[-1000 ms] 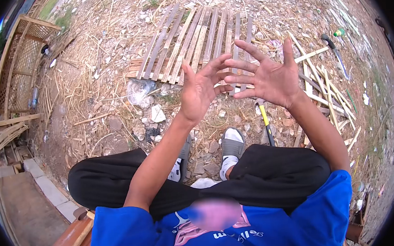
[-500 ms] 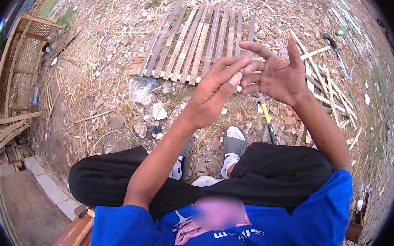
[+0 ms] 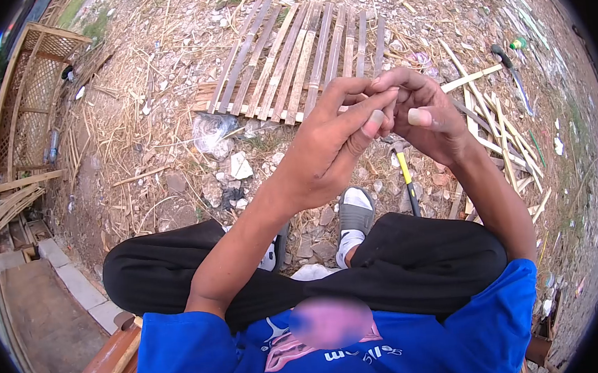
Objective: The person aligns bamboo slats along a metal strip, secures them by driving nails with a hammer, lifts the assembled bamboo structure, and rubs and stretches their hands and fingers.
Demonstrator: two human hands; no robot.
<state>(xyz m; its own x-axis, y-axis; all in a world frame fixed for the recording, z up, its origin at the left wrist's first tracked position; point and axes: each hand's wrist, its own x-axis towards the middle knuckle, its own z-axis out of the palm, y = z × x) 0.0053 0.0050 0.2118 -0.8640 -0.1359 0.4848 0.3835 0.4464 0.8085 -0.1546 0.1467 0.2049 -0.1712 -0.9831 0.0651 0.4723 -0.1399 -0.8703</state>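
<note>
My left hand (image 3: 327, 146) and my right hand (image 3: 433, 118) are raised in front of me, fingertips meeting. The left hand's thumb and fingers are pinched together against the curled right fingers. The right hand's thumb is bent inward toward the left fingertips. Whatever lies between the fingertips is hidden or too small to make out. Beyond the hands, a panel of wooden slats (image 3: 294, 65) lies on the ground, its strips side by side across crosspieces. Below the right hand is a hammer (image 3: 405, 172) with a yellow and black handle, lying near my right foot.
Loose wooden strips (image 3: 507, 134) lie piled at the right, near a black-handled tool (image 3: 501, 54) and a green bottle (image 3: 518, 44). Clear plastic (image 3: 213, 133) lies left of the panel. A lattice frame (image 3: 29, 101) stands at far left. Stones and straw cover the ground.
My right hand has gone from spread fingers to curled ones, its thumb folding inward. My left hand has shifted slightly right and stays pinched against it.
</note>
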